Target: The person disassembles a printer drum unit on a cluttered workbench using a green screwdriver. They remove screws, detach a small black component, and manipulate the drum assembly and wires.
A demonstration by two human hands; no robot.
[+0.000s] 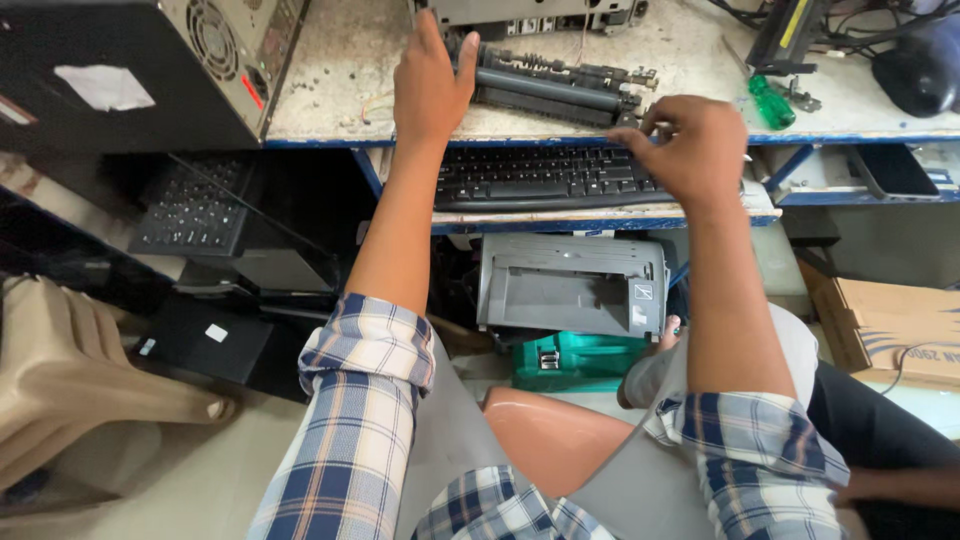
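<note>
1. Left hand is up on the bench, palm down and fingers spread wide, resting against the near left end of the long black roller assembly — flat on it, gripping nothing.
2. Right hand sits at the assembly's right end, fingers curled in tight, the fingertips pinched narrowly at a small metal part there; whether anything is actually caught between them I cannot tell.
3. The roller assembly lies lengthwise between the two hands, on the bench top, close to its front edge.
4. Just beyond the left hand's fingertips stands a grey machine body, only its lower edge in view.
5. Right of the right hand — a green-handled screwdriver, and farther out a dark rounded object with cables around it.
6. Directly under both wrists, a black keyboard rests on a pull-out shelf, so the forearms reach over it.
7. Well left of the left hand looms a computer tower, its vented back facing the bench.
8. Below the right forearm, a grey printer stands on the floor with a green box tucked beneath it.
9. The bench top is pale, stained and blue-edged.
10. Down on the floor: a second keyboard leaning at left, beige plastic chairs, and a cardboard box at right.
</note>
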